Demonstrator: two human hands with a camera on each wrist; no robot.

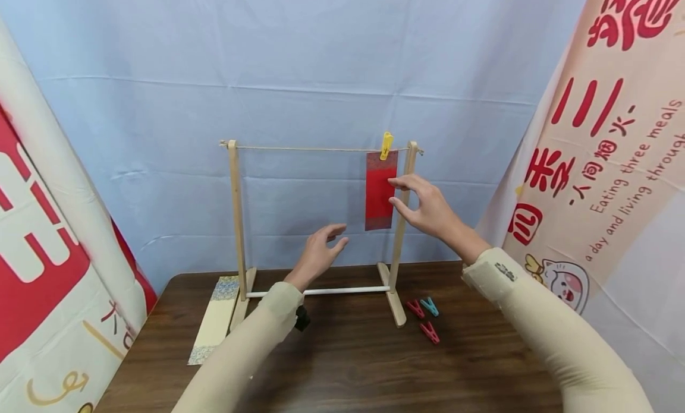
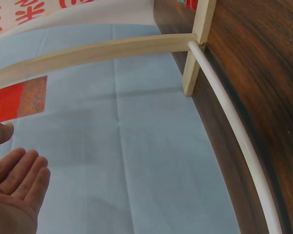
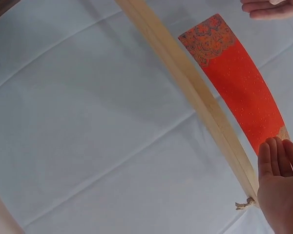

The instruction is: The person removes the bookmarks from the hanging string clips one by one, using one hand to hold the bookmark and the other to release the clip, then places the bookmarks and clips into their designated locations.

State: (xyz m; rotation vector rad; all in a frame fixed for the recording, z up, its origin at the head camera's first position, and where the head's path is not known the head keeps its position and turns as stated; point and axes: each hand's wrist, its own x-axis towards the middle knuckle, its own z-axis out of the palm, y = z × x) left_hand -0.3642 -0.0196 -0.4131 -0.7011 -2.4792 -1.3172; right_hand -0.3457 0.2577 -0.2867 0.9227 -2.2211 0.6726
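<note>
A red paper strip hangs from the string of a wooden rack, pinned by a yellow clothespin near the right post. My right hand is open just right of the strip, fingertips at its edge; I cannot tell whether they touch it. The right wrist view shows the fingers straight beside the strip and post. My left hand hovers open, holding nothing, lower and left of the strip, in front of the rack. In the left wrist view its palm is spread.
A cream strip with blue patterned ends lies on the dark wooden table beside the rack's left foot. Two red clothespins and a teal one lie right of the rack's base. A white rod joins the feet. Banners hang on both sides.
</note>
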